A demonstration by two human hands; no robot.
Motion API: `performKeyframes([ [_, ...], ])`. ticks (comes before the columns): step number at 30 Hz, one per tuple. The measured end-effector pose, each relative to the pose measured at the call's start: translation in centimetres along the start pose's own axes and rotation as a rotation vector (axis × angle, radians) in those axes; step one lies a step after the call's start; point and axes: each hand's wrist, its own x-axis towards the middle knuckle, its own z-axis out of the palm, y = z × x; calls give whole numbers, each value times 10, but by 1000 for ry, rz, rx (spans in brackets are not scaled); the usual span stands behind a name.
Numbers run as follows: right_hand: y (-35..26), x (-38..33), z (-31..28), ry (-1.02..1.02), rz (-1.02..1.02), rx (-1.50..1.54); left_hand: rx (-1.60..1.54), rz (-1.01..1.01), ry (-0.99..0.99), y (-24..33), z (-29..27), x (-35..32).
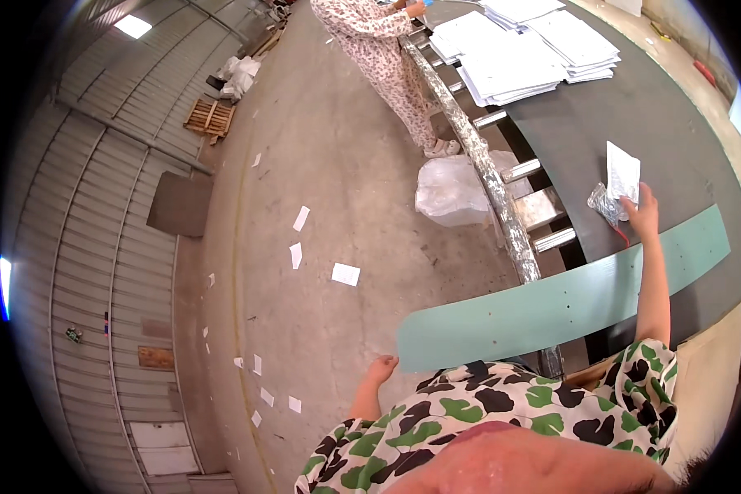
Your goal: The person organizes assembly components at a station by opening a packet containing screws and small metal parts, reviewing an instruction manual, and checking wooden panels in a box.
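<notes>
A long pale green board (543, 306) with small holes lies across the near end of the dark table, its left end sticking out past the frame. My left hand (379, 370) is closed at that left end, fingers against the edge. Over the board's right part reaches my right arm. My right hand (644, 214) pinches the lower edge of a folded white paper leaflet (623, 171). Next to it is a clear plastic bag (604, 202) with small parts inside, which I cannot make out, and a red strip hanging below it. Whether my right hand also grips the bag is unclear.
Stacks of white paper sheets (510, 70) lie at the table's far end. A person (387, 62) in patterned clothes stands there. Worn metal rail (477, 152) and rollers (523, 170) edge the table. Plastic-wrapped bundle (457, 189) sits on the floor, and loose papers (346, 274) are scattered about.
</notes>
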Motion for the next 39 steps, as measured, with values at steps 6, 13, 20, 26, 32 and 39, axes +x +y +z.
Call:
performKeyframes([
  [6, -34, -20, 3, -263, 82, -261, 28, -43, -99, 2, 14, -7],
  [13, -57, -36, 19, -81, 99, -430, 95, -59, -118, 0, 14, -26],
  [20, -53, -38, 23, -6, -19, -404, 7, -70, -122, -8, 18, -41],
  [26, -50, -40, 18, 58, -113, -378, 80, -56, -152, -8, 27, -49],
  [32, -53, -43, 15, 94, -137, -404, 135, 16, -175, -10, 32, -48],
  [39, -57, -42, 14, 49, -137, -431, 235, 208, -106, -24, 41, -19],
])
